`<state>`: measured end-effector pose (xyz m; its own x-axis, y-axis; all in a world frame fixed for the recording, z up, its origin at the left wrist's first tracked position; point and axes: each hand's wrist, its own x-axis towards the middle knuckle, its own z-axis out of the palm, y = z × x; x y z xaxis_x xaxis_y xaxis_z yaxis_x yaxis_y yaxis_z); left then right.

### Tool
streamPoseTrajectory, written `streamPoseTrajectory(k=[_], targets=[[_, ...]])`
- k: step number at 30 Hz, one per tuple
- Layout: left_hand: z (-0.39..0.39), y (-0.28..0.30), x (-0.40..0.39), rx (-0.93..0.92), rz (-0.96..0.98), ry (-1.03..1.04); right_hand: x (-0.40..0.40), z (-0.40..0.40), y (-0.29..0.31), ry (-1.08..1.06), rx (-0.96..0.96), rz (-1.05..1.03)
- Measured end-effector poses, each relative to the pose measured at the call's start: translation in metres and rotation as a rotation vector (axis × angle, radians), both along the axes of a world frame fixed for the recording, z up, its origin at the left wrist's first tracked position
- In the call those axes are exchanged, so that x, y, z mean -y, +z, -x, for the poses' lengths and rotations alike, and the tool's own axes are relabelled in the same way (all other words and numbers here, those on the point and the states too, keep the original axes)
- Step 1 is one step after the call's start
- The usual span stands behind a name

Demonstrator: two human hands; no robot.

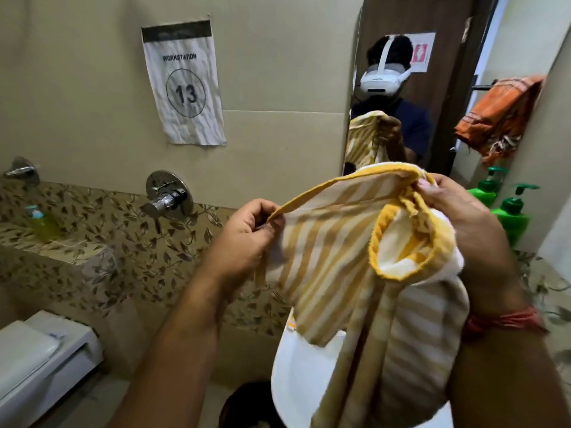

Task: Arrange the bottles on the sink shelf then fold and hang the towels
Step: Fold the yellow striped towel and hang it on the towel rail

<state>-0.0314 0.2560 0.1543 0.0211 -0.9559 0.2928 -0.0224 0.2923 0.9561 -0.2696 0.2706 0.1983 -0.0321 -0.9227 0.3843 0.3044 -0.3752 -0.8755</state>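
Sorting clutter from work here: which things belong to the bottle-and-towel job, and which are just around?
Job: striped towel held by left hand and right hand; green bottles; orange towel.
Around: workstation sign, tap, toilet.

The striped towel [349, 242] is soft woven cloth, matt, with a fuzzy, fraying yellow hem; the orange towel [500, 112] is thin cloth with loose fringe threads; the two green pump bottles [513, 220] are glossy plastic; the wall tap [168, 196] is polished, mirror-bright metal; the workstation sign [185, 84] is crinkled matt paper; the wall tiles [77, 88] look smooth with a faint sheen; the sink [293, 381] is smooth, glossy white.
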Motion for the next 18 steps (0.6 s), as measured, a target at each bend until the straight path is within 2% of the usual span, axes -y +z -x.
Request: streamPoseTrajectory(k=[3,6,11,15,18], targets=[[0.01,0.001,0.005,-0.082,0.051,0.015,0.007,-0.006,-0.009,-0.093,-0.181,0.023],[0.014,0.012,0.01,-0.251,0.115,0.102,0.012,-0.01,-0.019,-0.067,-0.304,0.034],[0.0,0.047,0.01,-0.47,0.293,0.439,0.018,0.001,-0.027,-0.261,-0.555,0.113],[0.003,0.06,0.006,-0.443,0.405,0.555,0.024,0.004,-0.028,-0.36,-0.545,0.143],[0.015,0.064,0.006,-0.335,0.459,0.465,0.029,-0.001,-0.028,-0.296,-0.591,0.181]])
